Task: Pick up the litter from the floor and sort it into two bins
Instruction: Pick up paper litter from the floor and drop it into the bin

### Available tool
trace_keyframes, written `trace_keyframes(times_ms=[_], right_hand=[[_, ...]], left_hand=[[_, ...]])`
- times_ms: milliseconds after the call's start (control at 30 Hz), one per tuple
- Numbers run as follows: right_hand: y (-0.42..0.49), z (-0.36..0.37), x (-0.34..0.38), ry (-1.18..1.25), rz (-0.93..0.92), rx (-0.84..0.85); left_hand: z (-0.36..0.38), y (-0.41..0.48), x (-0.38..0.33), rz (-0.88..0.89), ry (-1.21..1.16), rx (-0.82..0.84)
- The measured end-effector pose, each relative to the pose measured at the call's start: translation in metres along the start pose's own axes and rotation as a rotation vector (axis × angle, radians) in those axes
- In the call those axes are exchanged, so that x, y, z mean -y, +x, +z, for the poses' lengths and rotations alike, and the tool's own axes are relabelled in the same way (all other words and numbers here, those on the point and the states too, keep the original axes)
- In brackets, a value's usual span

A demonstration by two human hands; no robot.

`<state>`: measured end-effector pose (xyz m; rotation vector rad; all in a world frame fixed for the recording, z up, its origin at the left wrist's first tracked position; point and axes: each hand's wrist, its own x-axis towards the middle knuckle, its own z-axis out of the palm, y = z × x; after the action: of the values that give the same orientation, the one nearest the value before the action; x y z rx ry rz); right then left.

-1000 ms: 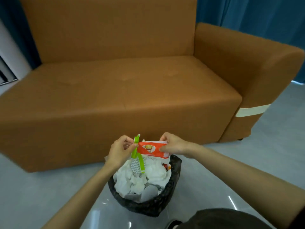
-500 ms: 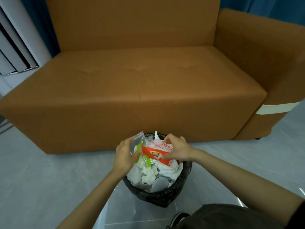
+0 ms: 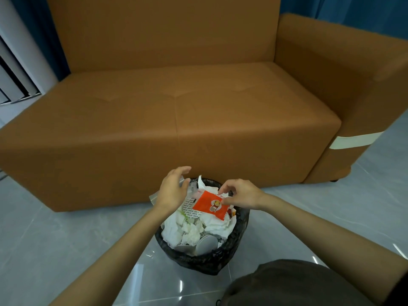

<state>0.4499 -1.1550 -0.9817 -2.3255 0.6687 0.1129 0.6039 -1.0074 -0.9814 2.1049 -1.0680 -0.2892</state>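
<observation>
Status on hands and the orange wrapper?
Left hand open over bin. Right hand at orange wrapper corner, grip unclear. Wrapper atop tissue pile. Nothing blocking.

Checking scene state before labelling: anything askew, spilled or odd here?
Bin is overfull: white tissues heap above its rim, orange wrapper sits on top, and a clear plastic scrap hangs over the left rim. Pale tape band wraps the sofa's armrest.

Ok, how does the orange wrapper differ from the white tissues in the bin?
The orange wrapper is bright, printed and lies nearly flat; the white tissues are plain and crumpled. The orange wrapper is one piece on top of the heap; the white tissues are many, beneath and around it. Both sit in the black-lined bin.
</observation>
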Motion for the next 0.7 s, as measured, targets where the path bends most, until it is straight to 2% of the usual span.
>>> trace_keyframes(times_ms=[133,333,400,567,700], right_hand=[[-0.003,0.001,-0.007,-0.02,-0.044,0.038],[-0.002,-0.025,0.015,0.061,-0.25,-0.147],[-0.001,-0.033,0.025,-0.037,-0.326,-0.166],[-0.007,-0.024,0.043,-0.535,-0.427,-0.046],[0.0,0.008,0.048,-0.596,-0.466,0.071]], left_hand=[[0.002,0.006,-0.004,0.01,-0.019,0.034],[-0.01,0.01,0.0,-0.013,-0.03,-0.002],[-0.016,0.012,0.001,-0.011,-0.032,-0.022],[-0.022,0.011,0.009,-0.022,-0.049,-0.03],[-0.025,0.008,0.018,-0.051,-0.036,-0.023]])
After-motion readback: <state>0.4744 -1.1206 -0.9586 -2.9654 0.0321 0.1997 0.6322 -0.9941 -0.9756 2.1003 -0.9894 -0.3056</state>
